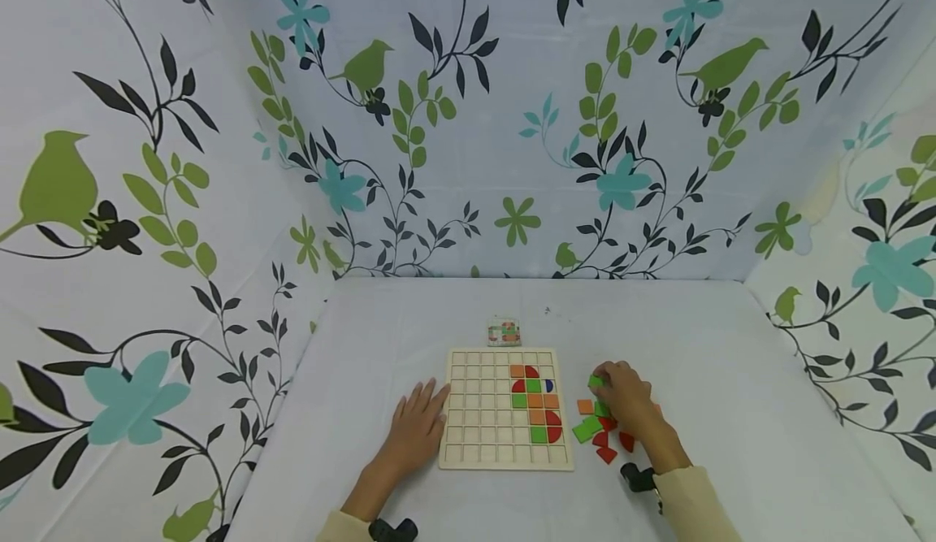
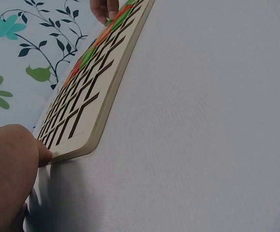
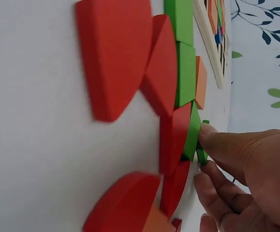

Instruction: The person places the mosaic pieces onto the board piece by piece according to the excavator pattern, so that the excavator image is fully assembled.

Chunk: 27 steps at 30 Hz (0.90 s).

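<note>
Tiles filled only some right-side cells of the board; right hand pinched a green block near unplaced pieces on the tabletop, left hand lay outstretched against the board's edge.

Bird-printed backdrop — apparently cloth — behind a white tabletop.

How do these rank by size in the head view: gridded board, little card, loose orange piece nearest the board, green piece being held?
1. Gridded board
2. Little card
3. Orange piece and green piece: not ranked; the green is partly hidden.
</note>
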### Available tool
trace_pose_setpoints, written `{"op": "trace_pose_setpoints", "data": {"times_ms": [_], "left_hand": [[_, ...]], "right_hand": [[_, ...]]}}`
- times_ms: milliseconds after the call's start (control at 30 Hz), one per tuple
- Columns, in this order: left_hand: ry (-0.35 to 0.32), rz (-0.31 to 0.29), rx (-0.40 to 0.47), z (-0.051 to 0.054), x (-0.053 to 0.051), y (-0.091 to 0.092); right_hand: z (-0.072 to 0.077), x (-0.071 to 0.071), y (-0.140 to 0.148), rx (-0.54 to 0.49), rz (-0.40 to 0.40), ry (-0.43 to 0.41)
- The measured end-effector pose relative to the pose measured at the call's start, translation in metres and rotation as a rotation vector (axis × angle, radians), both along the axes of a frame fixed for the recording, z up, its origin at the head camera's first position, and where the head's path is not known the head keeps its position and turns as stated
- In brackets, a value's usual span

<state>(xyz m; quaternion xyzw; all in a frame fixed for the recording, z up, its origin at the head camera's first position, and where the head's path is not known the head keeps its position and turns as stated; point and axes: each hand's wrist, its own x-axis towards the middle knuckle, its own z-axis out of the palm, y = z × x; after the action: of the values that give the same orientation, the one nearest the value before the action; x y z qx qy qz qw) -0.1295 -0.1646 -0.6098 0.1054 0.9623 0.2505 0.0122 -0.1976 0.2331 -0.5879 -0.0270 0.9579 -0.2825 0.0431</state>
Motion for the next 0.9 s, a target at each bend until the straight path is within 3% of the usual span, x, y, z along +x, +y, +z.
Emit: {"op": "trace_pose_setpoints", "data": {"times_ms": [233, 600, 700, 900], "left_hand": [[0.014, -0.003, 0.021, 0.001, 0.000, -0.001], [0.001, -0.003, 0.012, 0.001, 0.000, 0.001], [-0.004, -0.001, 0.004, 0.002, 0.001, 0.001], [-0.007, -0.002, 0.016, 0.001, 0.002, 0.001]], "right_hand": [[-0.005, -0.013, -0.023, 0.009, 0.033, 0.026], [0.011, 0.000, -0.057, 0.065, 0.047, 0.124], [0.013, 0.005, -0.066, 0.054, 0.098, 0.108], [0.012, 0.022, -0.086, 0.022, 0.281, 0.127]]}}
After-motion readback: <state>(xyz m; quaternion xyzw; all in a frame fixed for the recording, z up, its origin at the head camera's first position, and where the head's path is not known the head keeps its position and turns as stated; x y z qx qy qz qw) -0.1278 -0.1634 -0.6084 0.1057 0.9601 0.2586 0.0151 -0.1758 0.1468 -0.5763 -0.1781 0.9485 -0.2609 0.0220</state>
